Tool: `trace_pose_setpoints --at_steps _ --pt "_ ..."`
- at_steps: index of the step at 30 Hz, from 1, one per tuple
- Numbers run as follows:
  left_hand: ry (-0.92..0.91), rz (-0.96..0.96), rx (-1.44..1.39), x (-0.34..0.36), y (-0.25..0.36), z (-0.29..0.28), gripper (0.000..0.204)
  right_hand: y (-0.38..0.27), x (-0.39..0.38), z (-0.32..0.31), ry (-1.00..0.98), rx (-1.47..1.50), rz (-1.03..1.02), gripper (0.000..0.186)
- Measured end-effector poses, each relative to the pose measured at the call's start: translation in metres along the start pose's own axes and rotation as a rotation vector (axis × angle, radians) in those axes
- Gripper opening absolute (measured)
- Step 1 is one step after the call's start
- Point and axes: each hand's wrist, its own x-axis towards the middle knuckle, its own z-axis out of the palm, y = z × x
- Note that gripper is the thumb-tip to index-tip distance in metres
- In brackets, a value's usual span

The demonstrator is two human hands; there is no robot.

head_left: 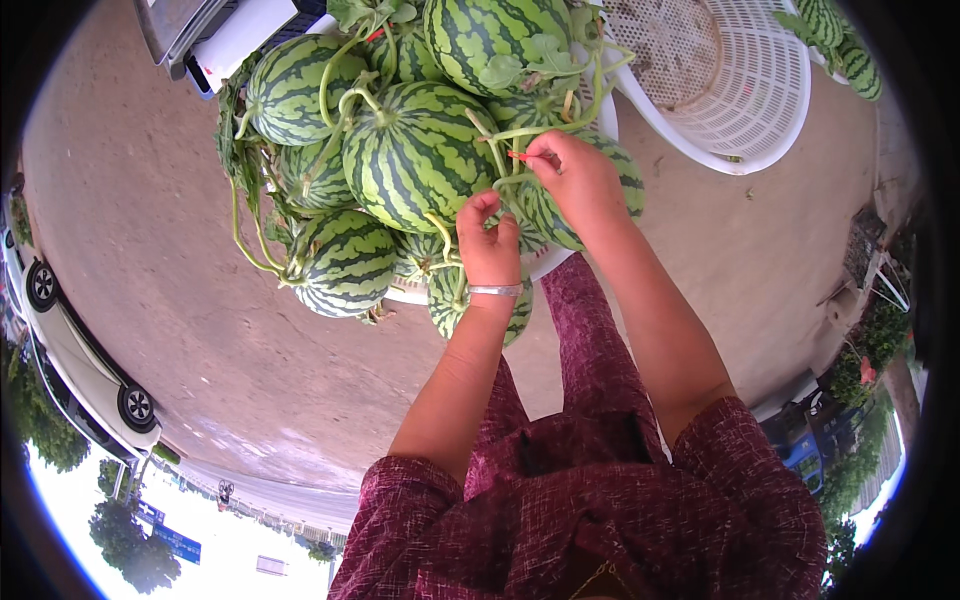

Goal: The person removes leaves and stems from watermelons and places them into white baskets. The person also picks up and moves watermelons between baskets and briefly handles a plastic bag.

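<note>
Striped watermelons (405,145) with pale green vines and leaves are heaped in a white plastic basket (545,262). My right hand (570,175) pinches a small thin red strip (517,156) beside the stems at the right of the central melon. Just below it, my left hand (485,240), with a silver bangle at the wrist, has its fingers curled against the lower right of that melon; what they hold, if anything, is too hidden to name. Another red bit (377,33) shows among the upper stems.
A white slotted basket (758,120) sits at upper right, with more melons (855,65) beyond. A dark-edged container (195,30) is at upper left. A white car (85,370) stands far left on bare concrete ground (220,350). My maroon-clad legs (590,350) are below the basket.
</note>
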Motion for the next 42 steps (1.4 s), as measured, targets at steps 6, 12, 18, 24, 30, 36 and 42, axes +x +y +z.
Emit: trace_pose_setpoints --at_steps 6,12,18,24,30,36,42 --pt "-0.101 0.400 0.372 0.054 0.048 -0.007 0.032 -0.008 0.000 -0.002 -0.223 0.583 0.411 0.017" --pt "-0.354 0.221 0.490 0.093 0.066 -0.001 0.029 -0.014 -0.002 0.006 -0.189 1.028 0.649 0.026" --pt "-0.473 -0.045 0.229 0.100 0.076 0.003 0.025 -0.010 -0.003 0.006 -0.223 1.189 0.764 0.024" --pt "-0.325 0.097 0.338 0.096 0.066 -0.004 0.017 -0.017 -0.002 0.010 -0.232 1.242 0.798 0.026" --pt "-0.314 0.260 0.536 0.091 0.069 -0.004 0.015 -0.015 0.000 0.020 -0.204 1.232 0.803 0.024" --pt "-0.270 0.119 0.401 0.091 0.067 0.008 0.013 -0.012 0.003 0.025 -0.175 1.367 0.831 0.019" --pt "-0.199 0.046 0.189 0.082 0.057 0.018 0.011 -0.020 0.001 0.037 -0.010 1.561 0.905 0.017"
